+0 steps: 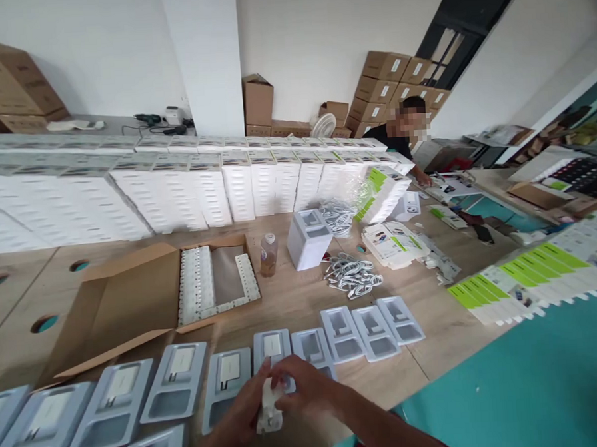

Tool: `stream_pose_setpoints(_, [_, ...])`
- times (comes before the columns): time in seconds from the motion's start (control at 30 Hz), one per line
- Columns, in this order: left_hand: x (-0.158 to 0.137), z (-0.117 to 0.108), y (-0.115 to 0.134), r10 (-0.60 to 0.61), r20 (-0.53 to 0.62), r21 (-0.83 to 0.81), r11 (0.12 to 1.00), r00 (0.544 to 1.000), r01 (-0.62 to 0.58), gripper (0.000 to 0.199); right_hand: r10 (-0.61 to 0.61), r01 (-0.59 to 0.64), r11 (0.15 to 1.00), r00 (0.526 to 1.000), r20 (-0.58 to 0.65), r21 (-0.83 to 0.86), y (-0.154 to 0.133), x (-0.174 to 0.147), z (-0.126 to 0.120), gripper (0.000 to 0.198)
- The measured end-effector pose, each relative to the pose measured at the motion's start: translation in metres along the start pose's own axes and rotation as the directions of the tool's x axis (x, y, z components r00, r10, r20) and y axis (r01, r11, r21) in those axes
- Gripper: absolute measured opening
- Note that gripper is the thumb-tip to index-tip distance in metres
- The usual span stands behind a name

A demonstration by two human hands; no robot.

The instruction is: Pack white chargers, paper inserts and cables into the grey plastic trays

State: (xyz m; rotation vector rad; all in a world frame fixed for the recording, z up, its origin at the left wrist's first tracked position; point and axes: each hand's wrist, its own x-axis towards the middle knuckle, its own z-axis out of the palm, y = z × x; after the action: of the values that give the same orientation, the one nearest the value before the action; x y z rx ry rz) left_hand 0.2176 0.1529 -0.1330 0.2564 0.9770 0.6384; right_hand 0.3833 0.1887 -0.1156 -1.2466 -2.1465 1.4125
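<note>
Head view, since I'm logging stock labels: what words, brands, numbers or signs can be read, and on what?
No text can be read with certainty.
Held white piece: no readable text.
White tray inserts: faint marks, unreadable.
Bottle: too small.
Green-and-white boxes: print too small.
White box stacks: marks too small.
Left carton: blurred print.
Rear cartons: white labels, unreadable.
</note>
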Motion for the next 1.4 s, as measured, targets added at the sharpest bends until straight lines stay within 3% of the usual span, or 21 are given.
stream_pose_setpoints(0.17, [0.004,0.035,-0.01,-0.07,0.03,0.059,0.996,0.997,0.068,0.054,0.105,-0.104,0.994,0.994,0.022,-0.03,0.022,-0.026,-0.039,0.04])
stream_pose_setpoints(0.33, [0.025,0.048,-0.028,-0.098,0.01,0.035,0.995,0.995,0.098,0.042,0.17,-0.224,0.947,0.958,-0.23,-0.229,0.078,-0.023,-0.072,0.044])
stream_pose_setpoints(0.47, [0.045,0.048,-0.045,-0.156,-0.058,-0.022,0.988,0.986,0.155,0.047,0.056,-0.122,0.932,0.979,-0.197,-0.34,0.106,-0.011,-0.071,0.046])
stream_pose_setpoints(0.6, [0.06,0.043,-0.061,-0.124,-0.1,-0.059,0.991,0.987,0.118,0.046,-0.052,0.009,0.898,0.995,-0.085,-0.441,0.12,-0.003,-0.064,0.038])
stream_pose_setpoints(0.73, [0.06,0.043,-0.067,-0.092,-0.137,-0.108,0.991,0.986,0.077,0.047,-0.078,0.021,0.868,0.993,-0.093,-0.496,0.117,-0.008,-0.06,0.034])
stream_pose_setpoints(0.83, [0.051,0.055,-0.063,-0.063,-0.163,-0.137,0.99,0.985,0.041,0.045,-0.07,0.003,0.93,0.983,-0.169,-0.367,0.099,-0.024,-0.059,0.024])
stream_pose_setpoints(0.93, [0.041,0.078,-0.053,0.023,-0.089,-0.161,0.986,0.996,-0.037,0.043,-0.155,0.152,0.975,0.988,-0.004,-0.162,0.072,-0.048,-0.062,0.024])
stream_pose_setpoints(1.0, [0.037,0.095,-0.045,0.08,-0.014,-0.182,0.98,0.997,-0.081,0.043,-0.204,0.218,0.965,0.973,0.105,-0.149,0.058,-0.063,-0.07,0.033])
stream_pose_setpoints(1.07, [0.036,0.109,-0.036,0.111,0.089,-0.214,0.973,0.99,-0.09,0.046,-0.196,0.216,0.961,0.972,0.128,-0.172,0.055,-0.07,-0.084,0.041])
stream_pose_setpoints(1.13, [0.036,0.117,-0.027,0.128,0.148,-0.225,0.97,0.981,-0.092,0.05,-0.163,0.177,0.97,0.983,0.088,-0.169,0.065,-0.07,-0.106,0.045])
stream_pose_setpoints(1.27, [0.035,0.114,-0.018,0.154,0.081,-0.167,0.976,0.985,-0.139,0.047,-0.014,-0.03,0.964,0.987,-0.16,-0.265,0.114,-0.049,-0.153,0.037])
stream_pose_setpoints(1.4, [0.016,0.102,-0.024,0.148,0.119,-0.133,0.982,0.982,-0.132,0.043,0.038,-0.123,0.935,0.967,-0.251,-0.333,0.159,-0.029,-0.173,0.029])
